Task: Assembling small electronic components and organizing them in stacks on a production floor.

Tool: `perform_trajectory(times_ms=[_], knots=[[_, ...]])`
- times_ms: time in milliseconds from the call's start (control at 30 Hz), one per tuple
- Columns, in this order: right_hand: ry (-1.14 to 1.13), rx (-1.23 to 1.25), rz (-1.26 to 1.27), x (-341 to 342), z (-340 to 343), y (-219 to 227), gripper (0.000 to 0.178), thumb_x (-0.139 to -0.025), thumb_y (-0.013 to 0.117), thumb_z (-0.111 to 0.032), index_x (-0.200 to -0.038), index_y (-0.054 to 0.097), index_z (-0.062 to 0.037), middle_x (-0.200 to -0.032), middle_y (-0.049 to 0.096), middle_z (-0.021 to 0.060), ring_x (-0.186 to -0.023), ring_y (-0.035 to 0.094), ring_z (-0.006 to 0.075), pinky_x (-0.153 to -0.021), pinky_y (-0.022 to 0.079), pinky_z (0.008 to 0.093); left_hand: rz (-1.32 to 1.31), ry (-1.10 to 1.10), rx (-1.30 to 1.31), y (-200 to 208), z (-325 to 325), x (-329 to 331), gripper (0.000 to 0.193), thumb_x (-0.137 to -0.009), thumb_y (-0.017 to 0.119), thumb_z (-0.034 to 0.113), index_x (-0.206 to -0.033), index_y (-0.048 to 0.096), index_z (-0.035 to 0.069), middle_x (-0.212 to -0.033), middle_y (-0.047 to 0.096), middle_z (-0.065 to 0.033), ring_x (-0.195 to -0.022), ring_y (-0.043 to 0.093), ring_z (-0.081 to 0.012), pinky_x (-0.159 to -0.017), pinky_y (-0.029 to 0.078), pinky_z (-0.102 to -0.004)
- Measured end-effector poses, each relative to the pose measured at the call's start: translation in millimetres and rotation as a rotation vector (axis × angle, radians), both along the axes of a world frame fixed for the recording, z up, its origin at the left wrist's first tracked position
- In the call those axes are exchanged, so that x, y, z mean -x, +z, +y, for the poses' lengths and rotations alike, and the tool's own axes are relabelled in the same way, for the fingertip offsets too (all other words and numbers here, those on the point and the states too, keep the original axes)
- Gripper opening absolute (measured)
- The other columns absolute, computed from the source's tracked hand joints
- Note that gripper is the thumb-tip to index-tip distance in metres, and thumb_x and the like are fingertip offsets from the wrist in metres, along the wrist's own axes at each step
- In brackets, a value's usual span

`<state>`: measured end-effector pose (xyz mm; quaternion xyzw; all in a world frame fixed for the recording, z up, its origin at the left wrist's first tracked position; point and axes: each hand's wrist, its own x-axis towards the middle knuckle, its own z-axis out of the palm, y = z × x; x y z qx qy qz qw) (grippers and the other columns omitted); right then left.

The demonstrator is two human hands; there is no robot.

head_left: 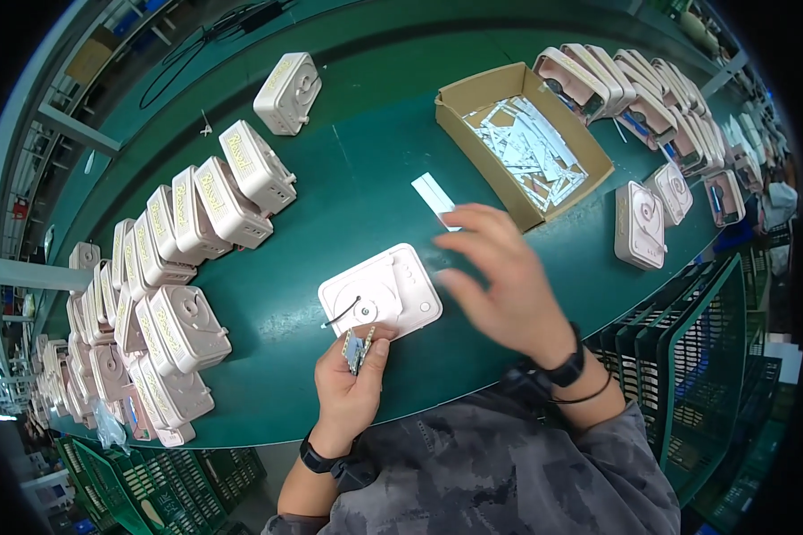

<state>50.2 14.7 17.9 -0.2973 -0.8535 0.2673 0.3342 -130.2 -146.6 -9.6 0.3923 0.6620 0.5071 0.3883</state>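
Note:
My left hand [352,388] grips a small circuit board [357,349], held on edge between thumb and fingers. Just beyond it, a pale pinkish-white plastic casing [406,290] lies flat on the green table, with a round recess and a short black wire [343,309] across it. To the right, my right hand [509,290] hovers with thumb and fingers apart, slightly blurred, nothing visible between them. Its fingertips overlap the near end of a flat white strip [431,194] on the table; whether they touch it, I cannot tell.
An open cardboard box [486,152] of loose white strips stands beyond my right hand. Rows of similar casings [192,209] line the left side; more open shells [580,80] stand far right. Two casings [641,223] sit near the right edge. Green crates [705,357] flank the table.

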Motion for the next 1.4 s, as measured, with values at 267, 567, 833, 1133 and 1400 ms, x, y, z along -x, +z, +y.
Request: perform_trajectory(times_ms=[267,567,833,1133,1400], knots=[[0.112,0.012,-0.282,31.4,-27.1,-10.7,0.028,-0.084,0.074,-0.021,-0.103,0.064,-0.0035,-0.118,0.062,0.0135,-0.110,0.057,0.0357,-0.094,0.046,0.0454,-0.148,0.117,-0.027,-2.0,-1.7,13.3,0.013,-0.099,0.064,0.010,-0.102,0.071,-0.001,-0.082,0.067,0.0003,-0.066,0.054,-0.0051,-0.060,0.044,-0.0222],[0.084,0.133,-0.229,9.1,-27.9,10.6,0.021,-0.083,0.075,-0.015,-0.097,0.064,-0.0040,-0.103,0.063,0.0129,-0.098,0.059,0.0314,-0.082,0.048,0.0428,-0.432,-0.105,0.064,7.7,23.3,29.5,0.016,-0.100,0.065,0.014,-0.104,0.070,0.000,-0.078,0.064,0.0006,-0.060,0.051,-0.0045,-0.053,0.040,-0.0217],[0.308,0.357,0.126,41.8,-25.3,-3.5,0.011,-0.085,0.070,-0.004,-0.093,0.063,-0.0016,-0.114,0.065,0.0127,-0.109,0.060,0.0315,-0.088,0.051,0.0386,-0.623,-0.236,0.105,9.0,11.1,21.2,0.019,-0.099,0.066,0.017,-0.110,0.066,0.001,-0.083,0.064,-0.0008,-0.062,0.054,-0.0055,-0.051,0.040,-0.0222],[0.282,0.834,0.215,29.4,-15.6,-0.4,0.005,-0.092,0.063,-0.003,-0.089,0.062,0.0002,-0.131,0.061,0.0141,-0.115,0.058,0.0177,-0.095,0.050,0.0360,-1.249,-0.129,0.069,-1.6,10.8,24.3,0.055,-0.107,0.043,0.050,-0.117,0.061,-0.001,-0.088,0.067,-0.0077,-0.060,0.057,-0.0100,-0.048,0.039,-0.0234],[0.424,1.085,0.292,37.1,-15.8,15.5,0.006,-0.091,0.064,-0.004,-0.089,0.063,0.0007,-0.136,0.059,0.0159,-0.117,0.059,0.0190,-0.099,0.047,0.0349,-1.136,-0.031,0.139,6.6,16.2,18.8,0.072,-0.106,0.026,0.061,-0.124,0.056,-0.003,-0.085,0.065,-0.0100,-0.053,0.052,-0.0115,-0.047,0.038,-0.0241]])
